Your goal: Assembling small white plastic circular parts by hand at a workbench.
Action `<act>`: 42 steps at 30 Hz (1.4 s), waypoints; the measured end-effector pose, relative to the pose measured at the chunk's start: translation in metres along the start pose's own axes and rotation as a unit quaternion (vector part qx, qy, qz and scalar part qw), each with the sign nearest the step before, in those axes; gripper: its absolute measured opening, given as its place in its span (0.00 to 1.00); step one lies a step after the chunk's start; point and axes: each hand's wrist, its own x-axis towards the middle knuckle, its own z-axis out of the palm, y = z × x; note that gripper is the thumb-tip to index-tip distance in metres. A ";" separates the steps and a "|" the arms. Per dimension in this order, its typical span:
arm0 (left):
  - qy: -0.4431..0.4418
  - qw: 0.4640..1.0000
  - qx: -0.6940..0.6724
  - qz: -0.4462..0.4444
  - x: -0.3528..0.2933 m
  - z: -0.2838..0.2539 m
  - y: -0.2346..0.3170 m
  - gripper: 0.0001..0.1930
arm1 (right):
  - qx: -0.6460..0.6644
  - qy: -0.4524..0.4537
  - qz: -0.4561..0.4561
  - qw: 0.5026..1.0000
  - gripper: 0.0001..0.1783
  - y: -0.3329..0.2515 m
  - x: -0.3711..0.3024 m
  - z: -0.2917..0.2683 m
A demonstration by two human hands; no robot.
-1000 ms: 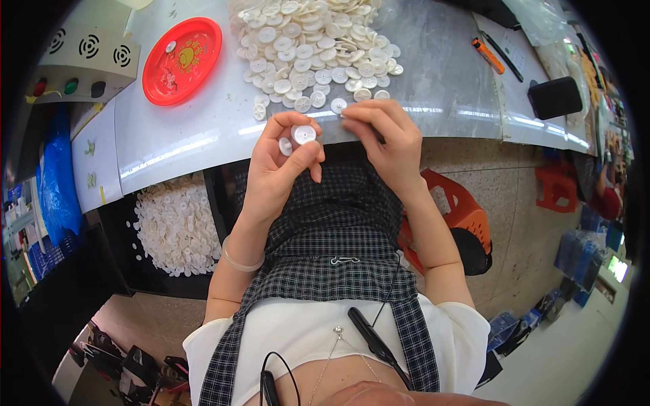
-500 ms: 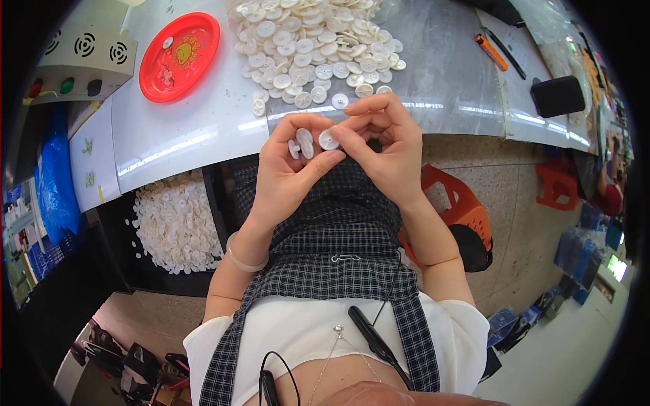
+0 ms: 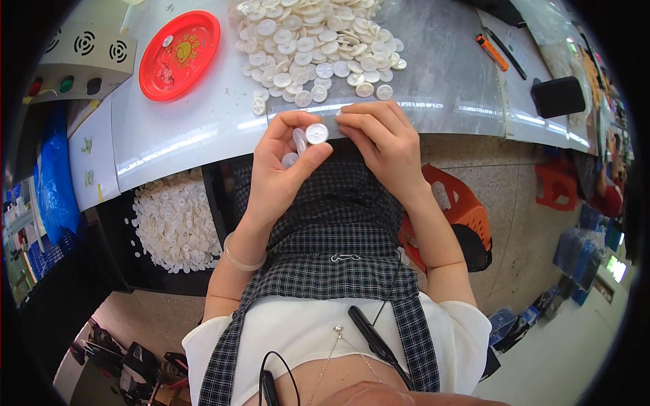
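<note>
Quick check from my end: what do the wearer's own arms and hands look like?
Both the left hand and the right hand are bare, with no gloves. A thin, pale, rounded bangle circles the left forearm near the wrist; no band shows on the right. Short, plain white sleeves leave both forearms uncovered. No cables run along the arms.

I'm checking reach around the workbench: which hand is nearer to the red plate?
Left. The left hand, holding white discs, is below and right of the red plate in the picture; the right hand is farther right.
</note>
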 end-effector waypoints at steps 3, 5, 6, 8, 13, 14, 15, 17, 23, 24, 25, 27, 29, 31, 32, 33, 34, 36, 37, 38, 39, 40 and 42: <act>-0.008 0.987 -0.143 -0.067 0.003 0.007 0.009 0.16 | -0.010 0.022 0.001 1.000 0.12 0.002 0.001 0.003; -0.011 0.979 -0.189 -0.081 0.004 0.009 0.010 0.16 | -0.018 0.038 0.006 0.999 0.11 0.006 0.004 0.007; -0.029 0.985 -0.157 -0.060 0.003 0.006 0.007 0.15 | -0.023 0.053 0.018 0.998 0.11 0.008 0.005 0.009; -0.048 0.990 -0.124 -0.037 0.005 0.003 -0.002 0.14 | -0.029 0.068 0.030 0.997 0.10 0.009 0.009 0.010; 0.021 0.993 0.111 0.033 0.005 0.012 -0.001 0.15 | -0.023 0.026 0.002 0.999 0.12 0.005 0.015 0.010; 0.021 0.993 0.110 0.033 0.006 0.012 -0.001 0.15 | -0.023 0.025 0.002 0.999 0.12 0.004 0.016 0.006; 0.038 0.992 0.114 0.047 0.007 0.012 -0.001 0.14 | -0.021 0.003 -0.018 1.000 0.13 0.001 0.017 0.002; 0.057 0.990 0.117 0.061 0.008 0.010 0.000 0.13 | -0.019 -0.021 -0.040 0.999 0.14 -0.001 0.012 -0.003; 0.016 0.982 0.162 0.094 0.021 0.003 0.004 0.17 | 0.050 -0.014 -0.057 0.997 0.16 0.004 -0.006 -0.001; -0.003 0.985 0.157 0.072 0.021 0.004 0.008 0.19 | 0.123 0.012 0.063 0.990 0.15 -0.001 -0.001 -0.002; -0.022 0.987 0.152 0.049 0.022 0.005 0.011 0.21 | 0.194 0.037 0.181 0.963 0.14 -0.006 0.005 -0.002; -0.014 0.980 0.190 0.062 0.024 0.008 0.014 0.20 | 0.227 0.042 0.212 0.950 0.14 -0.015 0.019 -0.005; -0.006 0.971 0.227 0.075 0.028 0.008 0.012 0.19 | 0.285 0.031 0.254 0.924 0.15 -0.019 0.027 -0.001; 0.041 0.947 0.267 0.176 0.033 0.005 0.006 0.16 | 0.269 0.031 0.232 0.934 0.15 -0.022 0.033 0.002; 0.042 0.946 0.268 0.177 0.034 0.003 0.007 0.16 | 0.254 0.031 0.210 0.944 0.14 -0.023 0.036 0.003; 0.041 0.944 0.271 0.182 0.035 0.001 0.011 0.15 | 0.242 0.036 0.194 0.950 0.14 -0.019 0.037 0.004; 0.039 0.942 0.275 0.188 0.036 0.000 0.014 0.15 | 0.242 0.036 0.193 0.950 0.14 -0.015 0.037 0.007; 0.036 0.946 0.261 0.190 0.039 -0.002 0.019 0.16 | 0.249 0.073 0.171 0.951 0.12 -0.008 0.038 0.012; 0.032 0.950 0.246 0.192 0.040 -0.004 0.021 0.17 | 0.250 0.073 0.168 0.951 0.12 -0.004 0.041 0.011; 0.033 0.949 0.247 0.194 0.041 -0.005 0.023 0.17 | 0.178 0.040 0.104 0.978 0.11 -0.001 0.044 0.009; 0.031 0.956 0.229 0.181 0.043 -0.007 0.024 0.17 | 0.104 0.008 0.038 0.994 0.11 0.002 0.047 0.008; 0.029 0.963 0.211 0.168 0.045 -0.009 0.024 0.17 | 0.104 0.009 0.035 0.994 0.11 0.004 0.049 0.010; 0.031 0.964 0.208 0.165 0.049 -0.013 0.023 0.17 | 0.068 -0.024 -0.022 0.997 0.11 0.010 0.046 0.017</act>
